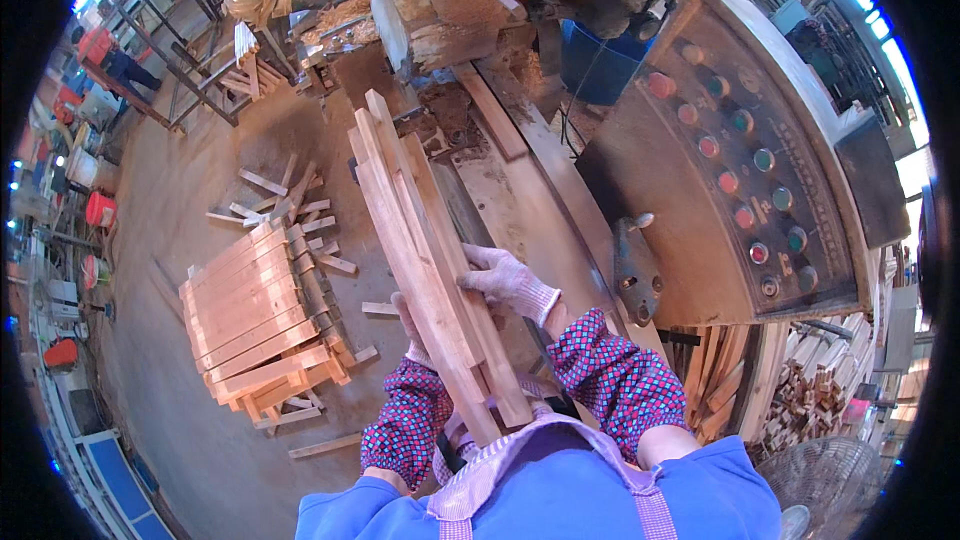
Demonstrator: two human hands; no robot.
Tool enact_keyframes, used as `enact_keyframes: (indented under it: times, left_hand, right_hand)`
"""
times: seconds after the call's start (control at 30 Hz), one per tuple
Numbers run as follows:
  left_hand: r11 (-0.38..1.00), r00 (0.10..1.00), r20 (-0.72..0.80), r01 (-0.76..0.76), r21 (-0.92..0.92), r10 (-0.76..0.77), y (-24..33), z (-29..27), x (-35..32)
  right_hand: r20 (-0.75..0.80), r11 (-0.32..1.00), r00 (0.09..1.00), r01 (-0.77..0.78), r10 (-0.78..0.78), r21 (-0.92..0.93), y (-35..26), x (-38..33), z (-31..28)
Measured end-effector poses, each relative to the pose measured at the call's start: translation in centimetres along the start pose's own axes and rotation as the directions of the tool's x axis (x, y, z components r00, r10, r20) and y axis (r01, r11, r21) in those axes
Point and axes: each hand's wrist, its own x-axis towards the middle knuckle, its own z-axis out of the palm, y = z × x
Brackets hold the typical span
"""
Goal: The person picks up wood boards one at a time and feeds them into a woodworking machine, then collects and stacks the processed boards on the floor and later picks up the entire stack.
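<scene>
Before the machine [470, 0], over its feed bed [520, 200], a bundle of wooden slats [420, 240] is held in both gloved hands. The right hand [505, 283] lies across the bundle's upper right side, fingers curled over the top slat and closed on it. The left hand [410, 325] is mostly hidden beneath the bundle; only its fingertips show at the left edge, so it seems to cup the slats from below, though how firmly cannot be told.

The bundle's long axis runs from the person's chest up and slightly left toward the machine, the far ends pointing at its mouth, the near ends close to the apron [500, 470]. The far ends are fanned out and uneven, not squared.

That fanning is the risk: loosely stacked slats could slide against each other and one might slip off toward the floor pile [265, 315] left of the machine, or meet the machine's mouth askew and jam. Fingers wrapped over the top slat could also be drawn too near the mouth.
</scene>
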Motion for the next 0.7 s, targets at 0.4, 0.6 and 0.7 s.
enact_keyframes:
  times: [0.4, 0.6, 0.7]
  left_hand:
    - [0.968, 0.959, 0.22, 0.21, -0.133, -0.178, -1.4, 3.8, -1.2]
    - [0.943, 0.971, 0.134, 0.227, -0.242, -0.199, -1.1, 5.3, -2.0]
    - [0.916, 0.953, 0.135, 0.299, -0.267, -0.272, -0.1, 5.1, -1.9]
  right_hand:
    - [-0.421, 0.248, 0.718, -0.34, -0.554, -0.907, 5.1, -13.2, -3.1]
    - [-0.267, 0.003, 0.782, -0.32, -0.563, -0.947, 7.2, -7.1, -5.8]
    - [-0.183, -0.187, 0.801, -0.343, -0.57, -0.921, 4.9, 4.4, -11.1]
